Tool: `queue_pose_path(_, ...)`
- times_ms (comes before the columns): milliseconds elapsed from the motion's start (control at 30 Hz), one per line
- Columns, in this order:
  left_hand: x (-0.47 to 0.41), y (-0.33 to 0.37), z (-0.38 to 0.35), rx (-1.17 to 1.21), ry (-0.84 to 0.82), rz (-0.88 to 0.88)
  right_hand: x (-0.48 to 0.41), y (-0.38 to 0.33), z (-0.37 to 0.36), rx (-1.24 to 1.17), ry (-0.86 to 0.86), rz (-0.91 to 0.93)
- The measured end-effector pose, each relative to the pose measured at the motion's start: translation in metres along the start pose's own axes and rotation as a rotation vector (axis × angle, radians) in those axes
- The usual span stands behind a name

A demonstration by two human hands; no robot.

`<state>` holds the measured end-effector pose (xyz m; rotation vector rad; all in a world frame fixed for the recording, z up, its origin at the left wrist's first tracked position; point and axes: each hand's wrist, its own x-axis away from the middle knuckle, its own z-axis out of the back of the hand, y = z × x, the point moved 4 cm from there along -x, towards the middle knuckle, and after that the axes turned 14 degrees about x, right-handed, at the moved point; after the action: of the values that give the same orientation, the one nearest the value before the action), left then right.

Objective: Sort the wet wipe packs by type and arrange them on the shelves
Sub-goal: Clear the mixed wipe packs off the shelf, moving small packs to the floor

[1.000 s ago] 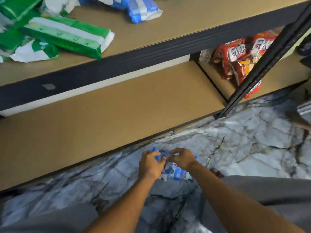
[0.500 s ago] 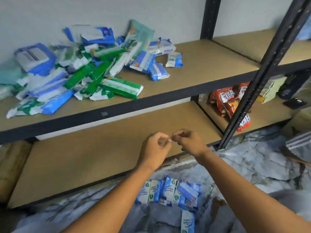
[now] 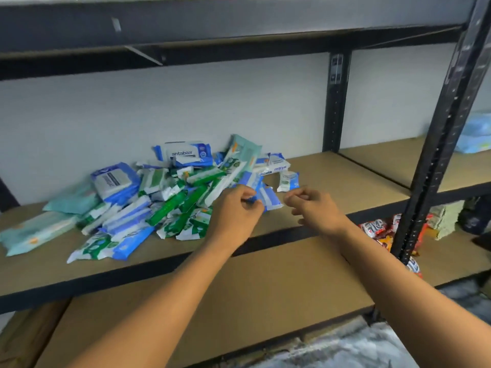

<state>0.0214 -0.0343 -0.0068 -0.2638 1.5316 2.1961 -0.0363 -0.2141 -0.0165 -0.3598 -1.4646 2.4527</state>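
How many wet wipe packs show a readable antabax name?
2. The back antabax pack stands at the rear of the pile; the right antabax pack lies at the pile's right end, name upside down. More may be hidden in the pile.

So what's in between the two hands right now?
In the head view, a blue-and-white wipe pack lies on the shelf between the left hand and the right hand.
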Motion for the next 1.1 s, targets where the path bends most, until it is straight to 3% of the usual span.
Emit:
queue_pose_path(267,-0.1,-0.043,-0.024,-0.312,-0.078,0.086,-0.099,0.016,-0.007,0.145,0.042,0.002)
queue_pose_path(600,-0.14,-0.089,-0.059,-0.501,-0.156,0.06,-0.153,0.021,-0.063,0.696,-0.026,0.02)
queue_pose_path(900,-0.132,-0.079,-0.052,-0.577,-0.236,0.046,-0.141,0.014,-0.051,0.513,-0.188,-0.116)
queue_pose_path(1100,-0.113,-0.074,-0.044,-0.422,-0.24,0.072,-0.121,0.014,-0.04,0.497,-0.171,-0.073)
